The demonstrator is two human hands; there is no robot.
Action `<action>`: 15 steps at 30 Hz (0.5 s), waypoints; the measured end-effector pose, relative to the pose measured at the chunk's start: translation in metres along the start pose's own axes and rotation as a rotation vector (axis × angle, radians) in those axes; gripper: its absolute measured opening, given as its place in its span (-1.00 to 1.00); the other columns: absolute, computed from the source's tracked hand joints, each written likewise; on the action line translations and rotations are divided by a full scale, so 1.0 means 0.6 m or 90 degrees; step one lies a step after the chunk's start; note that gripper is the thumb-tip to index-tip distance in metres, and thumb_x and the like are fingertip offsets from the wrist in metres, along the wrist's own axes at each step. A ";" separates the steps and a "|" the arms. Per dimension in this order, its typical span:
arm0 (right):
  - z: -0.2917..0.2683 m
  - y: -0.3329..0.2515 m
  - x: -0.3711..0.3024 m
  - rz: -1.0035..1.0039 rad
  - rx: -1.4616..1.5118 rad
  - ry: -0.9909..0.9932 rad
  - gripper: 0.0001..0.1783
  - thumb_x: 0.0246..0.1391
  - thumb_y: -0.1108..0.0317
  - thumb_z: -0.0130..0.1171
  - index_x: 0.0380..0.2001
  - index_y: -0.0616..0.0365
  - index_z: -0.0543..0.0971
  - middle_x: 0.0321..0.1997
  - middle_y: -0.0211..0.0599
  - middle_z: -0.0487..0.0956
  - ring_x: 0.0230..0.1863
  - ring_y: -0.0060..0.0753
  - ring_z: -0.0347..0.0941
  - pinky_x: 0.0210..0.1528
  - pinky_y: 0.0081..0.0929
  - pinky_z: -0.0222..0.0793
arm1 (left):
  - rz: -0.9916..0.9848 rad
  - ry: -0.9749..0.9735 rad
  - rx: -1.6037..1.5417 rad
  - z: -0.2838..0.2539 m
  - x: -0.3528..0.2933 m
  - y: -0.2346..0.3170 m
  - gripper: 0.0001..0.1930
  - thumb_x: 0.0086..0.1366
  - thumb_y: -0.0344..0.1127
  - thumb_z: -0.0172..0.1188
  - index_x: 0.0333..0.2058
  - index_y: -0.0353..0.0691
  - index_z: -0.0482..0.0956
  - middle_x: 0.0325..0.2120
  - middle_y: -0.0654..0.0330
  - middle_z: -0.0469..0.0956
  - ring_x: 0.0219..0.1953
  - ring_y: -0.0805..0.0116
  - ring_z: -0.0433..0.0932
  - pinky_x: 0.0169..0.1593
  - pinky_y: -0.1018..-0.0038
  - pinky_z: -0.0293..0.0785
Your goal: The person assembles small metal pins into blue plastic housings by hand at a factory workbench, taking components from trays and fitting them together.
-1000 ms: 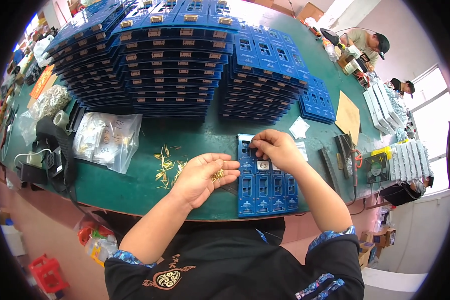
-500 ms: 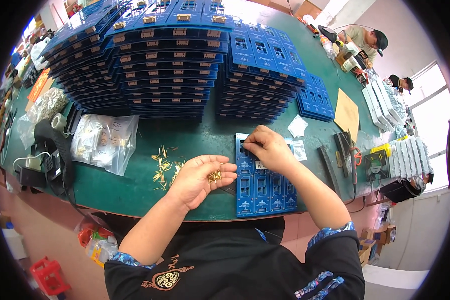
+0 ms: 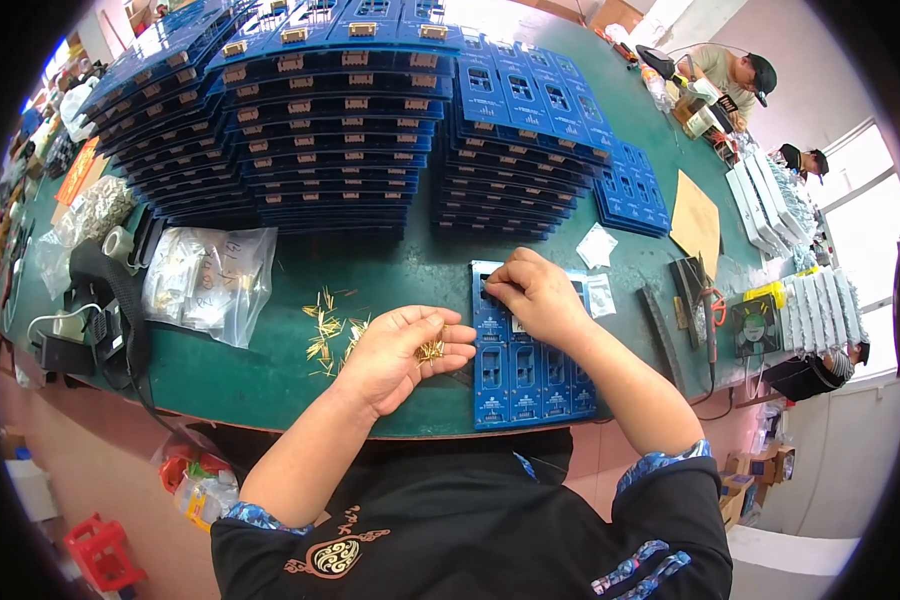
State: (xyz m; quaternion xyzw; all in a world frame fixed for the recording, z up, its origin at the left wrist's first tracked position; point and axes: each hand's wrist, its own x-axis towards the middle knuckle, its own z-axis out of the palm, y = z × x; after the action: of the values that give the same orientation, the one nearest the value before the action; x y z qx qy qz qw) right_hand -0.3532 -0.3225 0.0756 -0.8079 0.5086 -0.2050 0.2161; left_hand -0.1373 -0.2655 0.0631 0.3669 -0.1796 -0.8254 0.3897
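Note:
A blue circuit board panel (image 3: 508, 400) lies on the green table near its front edge, divided into several units with rectangular cutouts. My right hand (image 3: 542, 300) is over its far left part, thumb and fingers pinched together against the board. Whatever that pinch holds is too small or hidden to see. Just left of the panel, my left hand (image 3: 385, 352) is cupped with its fingers curled around a small heap of gold pins (image 3: 430, 351). More loose gold pins (image 3: 322, 330) are scattered on the table beyond and left of this hand.
Tall stacks of blue circuit boards (image 3: 340, 130) rise at the back, with a lower stack (image 3: 632, 195) to their right. A clear plastic bag (image 3: 210, 285) lies at left. Dark bars (image 3: 658, 335) and an orange-handled tool (image 3: 711, 320) are at right. A co-worker (image 3: 730, 85) sits far right.
Both hands stay in almost the same place, the left cupped and the right pinched at the board. The whole view has shifted very slightly.

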 end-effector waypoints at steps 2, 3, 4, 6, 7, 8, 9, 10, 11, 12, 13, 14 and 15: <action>0.001 0.001 -0.003 -0.009 -0.013 0.005 -0.87 0.00 0.34 0.20 -0.43 0.16 0.63 -0.36 -0.24 0.51 -0.30 -0.10 0.49 -0.22 -0.28 0.42 | 0.002 -0.008 -0.009 -0.003 0.000 -0.001 -0.76 0.39 -0.36 -0.02 -0.12 -0.44 0.44 -0.24 -0.06 0.57 -0.25 0.23 0.62 -0.14 0.42 0.61; 0.000 0.001 -0.005 -0.040 -0.035 0.004 -0.88 -0.01 0.35 0.21 -0.42 0.15 0.63 -0.35 -0.24 0.51 -0.30 -0.10 0.50 -0.23 -0.28 0.43 | 0.006 -0.016 -0.018 -0.004 0.000 -0.001 -0.77 0.39 -0.35 -0.02 -0.13 -0.43 0.45 -0.25 -0.05 0.58 -0.26 0.23 0.62 -0.15 0.42 0.61; -0.002 0.002 -0.007 -0.072 -0.057 0.002 -0.88 -0.02 0.36 0.22 -0.40 0.14 0.64 -0.35 -0.24 0.51 -0.31 -0.11 0.50 -0.24 -0.28 0.43 | 0.006 -0.017 -0.018 -0.003 0.000 -0.001 -0.77 0.39 -0.35 -0.02 -0.13 -0.43 0.45 -0.25 -0.05 0.58 -0.26 0.23 0.62 -0.15 0.42 0.61; -0.009 0.002 -0.010 -0.067 -0.040 0.016 -0.88 -0.03 0.40 0.23 -0.38 0.17 0.63 -0.35 -0.24 0.52 -0.32 -0.12 0.51 -0.26 -0.32 0.44 | 0.008 -0.010 -0.005 -0.001 -0.001 -0.001 -0.77 0.39 -0.34 0.00 -0.14 -0.41 0.47 -0.26 -0.04 0.58 -0.26 0.24 0.62 -0.18 0.45 0.61; -0.012 0.003 -0.011 -0.062 -0.022 0.030 -0.87 -0.04 0.43 0.25 -0.36 0.19 0.62 -0.36 -0.23 0.52 -0.33 -0.14 0.51 -0.29 -0.35 0.44 | 0.009 -0.011 -0.006 -0.001 -0.002 0.000 -0.77 0.39 -0.34 0.00 -0.14 -0.41 0.47 -0.26 -0.04 0.58 -0.26 0.24 0.62 -0.18 0.45 0.61; -0.014 0.006 -0.012 -0.062 -0.023 0.029 -0.87 -0.04 0.43 0.25 -0.36 0.19 0.62 -0.36 -0.23 0.52 -0.33 -0.14 0.51 -0.29 -0.35 0.44 | 0.005 -0.013 0.001 -0.002 -0.002 -0.001 -0.77 0.39 -0.33 0.01 -0.15 -0.41 0.47 -0.27 -0.03 0.58 -0.27 0.25 0.62 -0.18 0.46 0.61; -0.016 0.008 -0.012 -0.073 -0.030 0.031 -0.87 -0.03 0.43 0.25 -0.35 0.18 0.62 -0.35 -0.23 0.52 -0.32 -0.14 0.52 -0.29 -0.35 0.44 | 0.002 -0.016 0.008 -0.004 -0.001 -0.001 -0.77 0.39 -0.32 0.01 -0.15 -0.41 0.47 -0.28 -0.02 0.59 -0.28 0.25 0.63 -0.19 0.47 0.61; -0.017 0.010 -0.013 -0.084 -0.036 0.032 -0.87 -0.03 0.44 0.24 -0.35 0.17 0.62 -0.35 -0.24 0.53 -0.32 -0.15 0.52 -0.29 -0.35 0.44 | 0.002 -0.016 0.008 -0.004 -0.001 -0.002 -0.77 0.39 -0.32 0.01 -0.15 -0.41 0.47 -0.28 -0.02 0.59 -0.28 0.25 0.63 -0.19 0.47 0.61; -0.017 0.009 -0.014 -0.084 -0.038 0.032 -0.87 -0.03 0.44 0.24 -0.35 0.17 0.62 -0.35 -0.24 0.53 -0.32 -0.15 0.52 -0.29 -0.35 0.44 | 0.001 -0.016 0.010 -0.005 -0.001 -0.002 -0.77 0.39 -0.32 0.02 -0.16 -0.40 0.48 -0.29 -0.01 0.59 -0.29 0.26 0.63 -0.20 0.48 0.61; -0.017 0.006 -0.016 -0.124 -0.051 0.040 -0.87 -0.04 0.44 0.24 -0.35 0.16 0.62 -0.36 -0.25 0.53 -0.32 -0.16 0.52 -0.30 -0.35 0.45 | 0.001 -0.016 0.012 -0.004 -0.001 -0.003 -0.77 0.39 -0.31 0.03 -0.16 -0.39 0.48 -0.30 0.01 0.59 -0.30 0.27 0.63 -0.21 0.48 0.61; -0.017 0.004 -0.018 -0.164 -0.064 0.046 -0.86 -0.05 0.44 0.24 -0.34 0.14 0.62 -0.36 -0.26 0.52 -0.33 -0.17 0.52 -0.30 -0.35 0.45 | 0.001 -0.018 0.013 -0.003 -0.002 -0.003 -0.77 0.39 -0.31 0.03 -0.16 -0.39 0.48 -0.30 0.01 0.59 -0.30 0.27 0.63 -0.21 0.48 0.61; -0.016 0.004 -0.019 -0.163 -0.064 0.047 -0.86 -0.05 0.44 0.24 -0.34 0.14 0.62 -0.36 -0.26 0.52 -0.33 -0.17 0.52 -0.30 -0.35 0.45 | 0.000 -0.012 0.011 -0.002 -0.004 -0.003 -0.77 0.37 -0.30 0.06 -0.18 -0.38 0.51 -0.33 0.01 0.61 -0.32 0.25 0.64 -0.24 0.48 0.62; -0.015 0.004 -0.019 -0.195 -0.104 0.047 -0.85 -0.07 0.44 0.24 -0.34 0.12 0.63 -0.37 -0.27 0.52 -0.34 -0.18 0.52 -0.32 -0.35 0.45 | -0.001 -0.007 0.010 -0.002 -0.004 -0.003 -0.78 0.34 -0.29 0.10 -0.20 -0.36 0.53 -0.35 0.01 0.62 -0.33 0.24 0.65 -0.26 0.48 0.62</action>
State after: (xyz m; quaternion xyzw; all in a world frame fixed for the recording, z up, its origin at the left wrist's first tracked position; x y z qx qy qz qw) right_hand -0.3644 -0.3143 0.0805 -0.8827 0.4023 -0.2225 0.0972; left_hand -0.1365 -0.2623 0.0626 0.3654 -0.1879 -0.8262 0.3854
